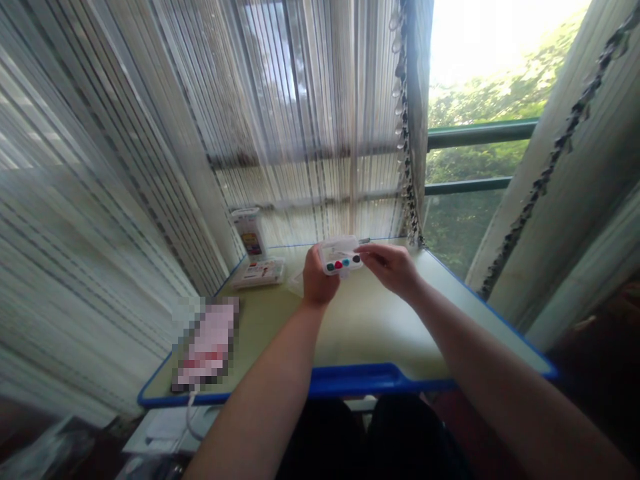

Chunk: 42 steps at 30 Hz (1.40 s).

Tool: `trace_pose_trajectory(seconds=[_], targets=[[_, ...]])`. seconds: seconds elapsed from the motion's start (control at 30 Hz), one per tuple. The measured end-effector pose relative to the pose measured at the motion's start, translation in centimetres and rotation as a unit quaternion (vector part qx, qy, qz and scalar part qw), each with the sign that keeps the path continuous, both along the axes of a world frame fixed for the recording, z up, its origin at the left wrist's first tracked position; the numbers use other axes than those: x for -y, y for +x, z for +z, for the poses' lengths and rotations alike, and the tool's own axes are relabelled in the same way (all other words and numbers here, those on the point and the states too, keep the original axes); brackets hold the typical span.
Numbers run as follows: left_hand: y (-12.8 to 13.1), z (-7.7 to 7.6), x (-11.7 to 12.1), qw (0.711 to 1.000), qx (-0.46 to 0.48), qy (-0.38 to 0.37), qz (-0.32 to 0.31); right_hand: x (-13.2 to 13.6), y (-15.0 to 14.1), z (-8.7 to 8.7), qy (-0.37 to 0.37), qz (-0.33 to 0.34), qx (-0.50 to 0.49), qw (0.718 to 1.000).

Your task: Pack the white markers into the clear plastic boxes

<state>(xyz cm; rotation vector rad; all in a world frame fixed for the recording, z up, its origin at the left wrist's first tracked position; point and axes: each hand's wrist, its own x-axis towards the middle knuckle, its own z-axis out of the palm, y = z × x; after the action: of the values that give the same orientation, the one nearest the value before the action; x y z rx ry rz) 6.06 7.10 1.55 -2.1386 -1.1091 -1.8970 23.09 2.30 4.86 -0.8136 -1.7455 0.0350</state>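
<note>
My left hand (320, 279) is closed around the left side of a small clear plastic paint box (330, 249), raised above the table. Green, red, blue and dark round paints show in a row along its near side. My right hand (387, 261) is at the box's right edge, fingers pinched together beside the dark paint (357, 259). Whether those fingers grip the box or something small is too blurred to tell. A short dark tip (365, 241) shows just behind the box. Below my left hand, a clear plastic piece (296, 283) lies on the table.
The pale table (380, 333) has a blue rim with a tray groove (355, 378) at the front. At its back left are a flat clear case (259, 272) and an upright package (250, 233). A pixelated pink item (213, 340) lies left, near a white cable (190, 417). Curtains (310, 120) hang behind.
</note>
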Motion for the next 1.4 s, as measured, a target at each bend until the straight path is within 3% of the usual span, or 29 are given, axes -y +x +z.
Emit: trace_pose_trajectory(seconds=[0.1,0.17,0.23,0.3,0.37,0.53,0.7,0.9,1.1,1.17,1.2,1.27,1.33,1.4], targets=[[0.0,0.0,-0.1,1.000,0.012,0.007,-0.010,-2.4,1.1,-1.7,-0.026,-0.120,-0.067,0.990],[0.0,-0.1,-0.2,1.000,0.017,0.007,-0.016,-4.4,2.1,-3.4,-0.075,-0.203,0.026,0.976],[-0.1,-0.2,-0.4,1.000,0.019,0.004,-0.017,-6.2,2.9,-4.9,-0.177,-0.249,0.180,0.935],[-0.1,-0.3,-0.5,1.000,0.017,0.003,-0.017,-7.3,3.2,-5.9,-0.264,-0.252,0.268,0.891],[-0.1,-0.4,-0.6,1.000,0.015,0.004,-0.017,-7.6,3.2,-6.3,-0.298,-0.243,0.299,0.873],[-0.3,-0.5,-0.6,1.000,0.023,-0.006,-0.014,-7.3,2.9,-6.1,-0.272,-0.257,0.296,0.879],[-0.3,-0.5,-0.6,1.000,0.009,0.003,-0.005,-7.5,2.9,-5.8,-0.272,-0.227,0.326,0.876],[-0.3,-0.4,-0.6,1.000,0.004,-0.006,0.008,-7.0,2.0,-5.2,-0.279,-0.212,0.368,0.861],[-0.7,-0.3,-0.5,1.000,0.030,0.003,0.005,-6.3,3.6,-4.3,-0.306,-0.301,0.286,0.857],[-0.8,-0.3,-0.4,1.000,0.026,0.008,0.007,-5.8,4.5,-3.2,-0.268,-0.317,0.202,0.887],[-0.8,-0.3,-0.4,1.000,0.020,0.009,0.009,-5.5,4.7,-2.6,-0.219,-0.307,0.129,0.917],[-0.7,-0.3,-0.4,1.000,0.004,0.013,0.014,-4.4,4.5,-1.3,-0.091,-0.236,-0.044,0.966],[-0.6,-0.5,-0.5,1.000,-0.011,0.020,0.018,-3.0,3.4,-0.2,0.000,-0.126,-0.174,0.977],[-0.5,-0.6,-0.5,0.999,-0.023,0.023,0.016,-1.5,1.7,0.4,0.002,-0.022,-0.214,0.977]])
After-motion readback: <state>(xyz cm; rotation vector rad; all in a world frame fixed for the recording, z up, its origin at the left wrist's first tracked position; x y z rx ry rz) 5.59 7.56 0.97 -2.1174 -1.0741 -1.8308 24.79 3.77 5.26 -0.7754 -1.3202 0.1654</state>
